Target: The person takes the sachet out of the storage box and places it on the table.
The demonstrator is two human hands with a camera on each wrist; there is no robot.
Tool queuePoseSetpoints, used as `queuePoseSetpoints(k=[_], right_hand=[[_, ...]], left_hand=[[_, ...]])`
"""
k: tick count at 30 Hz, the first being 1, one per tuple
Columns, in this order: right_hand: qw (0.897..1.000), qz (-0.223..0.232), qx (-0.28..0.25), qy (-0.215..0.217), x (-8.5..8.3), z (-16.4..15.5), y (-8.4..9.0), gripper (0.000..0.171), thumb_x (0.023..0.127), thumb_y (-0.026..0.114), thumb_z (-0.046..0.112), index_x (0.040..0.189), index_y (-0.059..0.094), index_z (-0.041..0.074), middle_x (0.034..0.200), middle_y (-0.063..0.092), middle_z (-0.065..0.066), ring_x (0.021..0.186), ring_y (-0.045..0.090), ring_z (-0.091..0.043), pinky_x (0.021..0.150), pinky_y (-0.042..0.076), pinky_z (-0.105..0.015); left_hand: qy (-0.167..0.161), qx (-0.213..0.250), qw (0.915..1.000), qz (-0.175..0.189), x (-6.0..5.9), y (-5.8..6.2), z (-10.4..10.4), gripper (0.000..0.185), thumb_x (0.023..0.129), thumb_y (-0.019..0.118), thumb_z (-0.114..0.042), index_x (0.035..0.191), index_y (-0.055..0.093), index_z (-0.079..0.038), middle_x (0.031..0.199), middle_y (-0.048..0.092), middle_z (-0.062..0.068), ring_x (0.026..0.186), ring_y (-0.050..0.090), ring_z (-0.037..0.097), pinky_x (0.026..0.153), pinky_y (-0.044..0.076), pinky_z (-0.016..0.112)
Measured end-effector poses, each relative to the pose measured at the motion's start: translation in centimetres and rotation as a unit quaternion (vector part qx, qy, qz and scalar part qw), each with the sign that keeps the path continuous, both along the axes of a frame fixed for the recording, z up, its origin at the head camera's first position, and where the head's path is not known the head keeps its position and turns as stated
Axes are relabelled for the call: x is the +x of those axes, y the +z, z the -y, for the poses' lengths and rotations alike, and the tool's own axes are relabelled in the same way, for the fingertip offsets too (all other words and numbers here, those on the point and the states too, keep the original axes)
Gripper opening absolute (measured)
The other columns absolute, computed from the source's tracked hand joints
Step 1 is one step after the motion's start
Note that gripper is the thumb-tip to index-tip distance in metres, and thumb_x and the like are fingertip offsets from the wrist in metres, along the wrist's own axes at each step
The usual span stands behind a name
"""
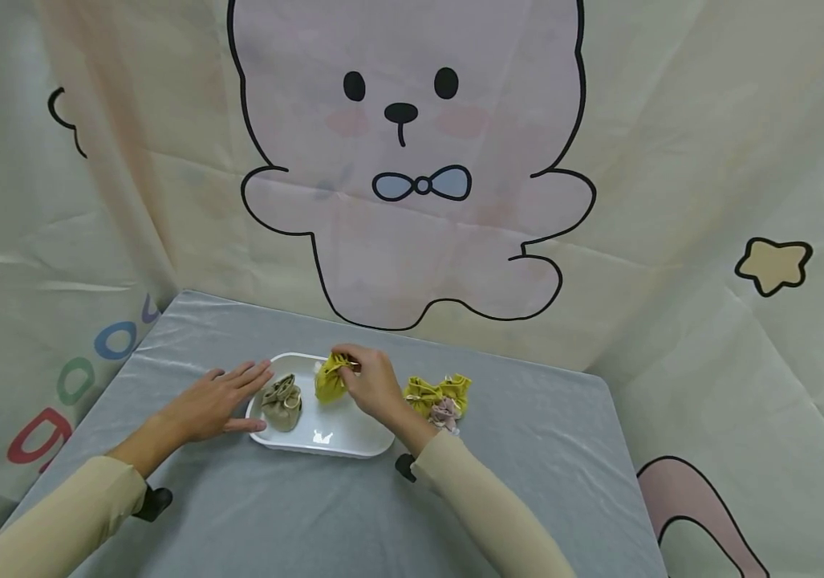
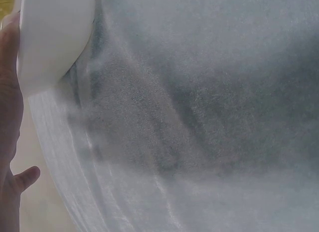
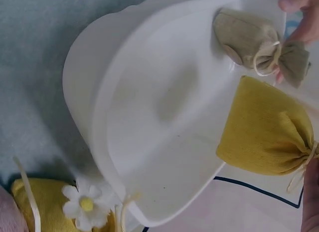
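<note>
A white tray (image 1: 354, 437) lies on the table. Inside its left end sits a khaki drawstring pouch (image 1: 282, 405), its neck tied with a pale cord in the right wrist view. My right hand (image 1: 377, 389) pinches a yellow drawstring pouch (image 3: 266, 129) by its gathered neck and holds it over the tray. My left hand (image 1: 215, 404) lies with straight, spread fingers at the tray's left end, the thumb touching the rim. In the left wrist view only the edge of this hand (image 2: 7, 107) shows, beside the tray's outer wall (image 2: 57, 37).
Right of the tray, several small pouches lie close together: yellow pouches (image 1: 422, 393) and a pinkish one (image 1: 444, 413). A white flower (image 3: 85, 204) decorates a yellow pouch. Grey cloth (image 1: 296, 514) covers the table, and a printed curtain (image 1: 643, 160) hangs behind it.
</note>
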State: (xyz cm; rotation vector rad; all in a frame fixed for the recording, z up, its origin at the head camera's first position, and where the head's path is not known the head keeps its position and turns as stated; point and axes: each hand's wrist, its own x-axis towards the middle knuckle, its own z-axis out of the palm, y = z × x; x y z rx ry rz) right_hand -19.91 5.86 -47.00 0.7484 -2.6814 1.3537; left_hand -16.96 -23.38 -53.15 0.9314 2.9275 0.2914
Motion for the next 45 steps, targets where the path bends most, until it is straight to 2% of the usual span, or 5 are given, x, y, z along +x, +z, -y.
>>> queuePoseSetpoints(k=[16, 25, 28, 36, 45], right_hand=[[0.998, -0.049, -0.018, 0.034, 1.8, -3.1, 2.4, 0.03, 0.093, 0.066, -0.002, 0.123, 0.068, -0.001, 0.118, 0.071, -0.014, 0.105, 0.07, -0.022, 0.085, 0.053, -0.02], [0.998, -0.038, -0.043, 0.024, 2.9, -6.3, 3.6, 0.032, 0.092, 0.068, -0.003, 0.123, 0.068, 0.0, 0.119, 0.07, -0.014, 0.105, 0.07, -0.022, 0.085, 0.055, -0.024], [0.997, -0.044, -0.051, 0.025, 3.2, -7.5, 3.8, 0.031, 0.091, 0.067, -0.005, 0.122, 0.068, -0.001, 0.119, 0.07, -0.016, 0.104, 0.07, -0.023, 0.084, 0.055, -0.025], [0.994, -0.101, -0.031, 0.013, 3.9, -10.9, 3.8, 0.03, 0.088, 0.07, -0.007, 0.118, 0.071, -0.001, 0.114, 0.072, -0.013, 0.099, 0.071, -0.024, 0.081, 0.057, -0.029], [0.992, -0.121, -0.019, 0.0, 4.4, -14.3, 3.9, 0.033, 0.088, 0.07, -0.008, 0.119, 0.07, 0.001, 0.115, 0.072, -0.012, 0.1, 0.071, -0.024, 0.081, 0.057, -0.031]], left_hand=[[-0.002, 0.0, 1.0, -0.009, 0.0, -0.4, 0.0, 0.088, 0.089, 0.06, -0.063, 0.151, 0.041, -0.004, 0.155, 0.039, 0.017, 0.139, 0.039, 0.041, 0.098, 0.038, 0.067], [0.0, 0.004, 1.0, -0.009, 0.0, -0.4, 0.1, 0.087, 0.089, 0.062, -0.061, 0.151, 0.041, -0.004, 0.156, 0.038, 0.017, 0.14, 0.039, 0.041, 0.099, 0.037, 0.068], [0.001, 0.004, 1.0, -0.007, 0.0, -0.4, 0.1, 0.086, 0.089, 0.064, -0.059, 0.151, 0.041, -0.004, 0.156, 0.038, 0.017, 0.14, 0.039, 0.041, 0.099, 0.037, 0.068], [0.002, 0.003, 0.9999, -0.01, 0.0, -0.4, 0.0, 0.086, 0.089, 0.064, -0.06, 0.151, 0.042, -0.004, 0.155, 0.039, 0.017, 0.139, 0.039, 0.041, 0.098, 0.037, 0.068], [0.006, 0.0, 1.0, -0.001, -0.1, -0.4, 0.0, 0.087, 0.089, 0.063, -0.061, 0.151, 0.041, -0.004, 0.156, 0.037, 0.017, 0.14, 0.038, 0.041, 0.099, 0.036, 0.069]])
